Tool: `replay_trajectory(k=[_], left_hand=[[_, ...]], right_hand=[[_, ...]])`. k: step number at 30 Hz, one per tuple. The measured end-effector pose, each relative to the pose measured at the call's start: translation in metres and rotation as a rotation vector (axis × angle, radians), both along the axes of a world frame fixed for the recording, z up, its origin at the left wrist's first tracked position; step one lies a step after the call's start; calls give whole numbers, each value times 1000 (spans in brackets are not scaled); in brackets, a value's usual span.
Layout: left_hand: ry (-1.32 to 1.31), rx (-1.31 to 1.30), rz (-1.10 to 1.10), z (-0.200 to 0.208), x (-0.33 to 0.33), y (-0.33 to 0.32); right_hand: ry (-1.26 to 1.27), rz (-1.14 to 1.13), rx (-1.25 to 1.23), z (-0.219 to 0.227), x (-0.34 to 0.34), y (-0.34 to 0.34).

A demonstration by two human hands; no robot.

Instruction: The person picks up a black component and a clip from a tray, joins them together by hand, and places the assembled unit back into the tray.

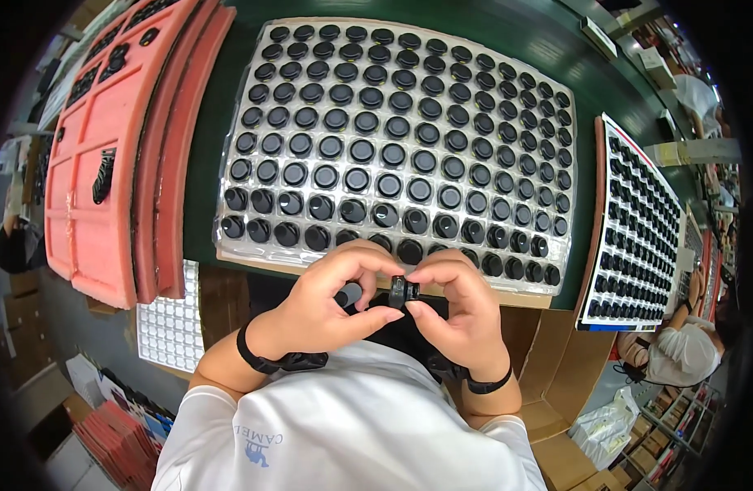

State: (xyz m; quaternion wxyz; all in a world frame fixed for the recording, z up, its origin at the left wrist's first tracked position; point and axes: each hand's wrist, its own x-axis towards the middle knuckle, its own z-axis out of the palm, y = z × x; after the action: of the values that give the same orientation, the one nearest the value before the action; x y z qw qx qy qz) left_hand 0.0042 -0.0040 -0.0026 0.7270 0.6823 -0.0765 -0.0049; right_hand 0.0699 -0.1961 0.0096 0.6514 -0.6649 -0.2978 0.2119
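Work looks mid-piece, your left hand [317, 309] and right hand [465, 317] both pinching one black part [399, 292] by the near edge of the plastic tray [524, 286], its visible pockets filled with similar parts [362, 151], though which are finished cannot be told.

White short-sleeved shirt [368, 434], pale-blue print [258, 456]; black left wristband [246, 350], black right wristband [489, 386].

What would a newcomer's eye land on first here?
Most likely the clear tray across the upper middle, with its rows of round black parts. Next, perhaps, the pink foam stack at the left. Then, by the tray's near edge, the left hand and right hand pinching one black piece between them.
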Motion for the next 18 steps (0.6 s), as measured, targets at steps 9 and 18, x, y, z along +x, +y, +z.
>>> replay_trajectory(k=[9, 18], left_hand=[[335, -582, -65, 2, 3, 15], [70, -280, 96, -3, 1, 7]], right_hand=[[851, 32, 540, -14, 0, 17], [446, -185, 313, 1, -2, 19]])
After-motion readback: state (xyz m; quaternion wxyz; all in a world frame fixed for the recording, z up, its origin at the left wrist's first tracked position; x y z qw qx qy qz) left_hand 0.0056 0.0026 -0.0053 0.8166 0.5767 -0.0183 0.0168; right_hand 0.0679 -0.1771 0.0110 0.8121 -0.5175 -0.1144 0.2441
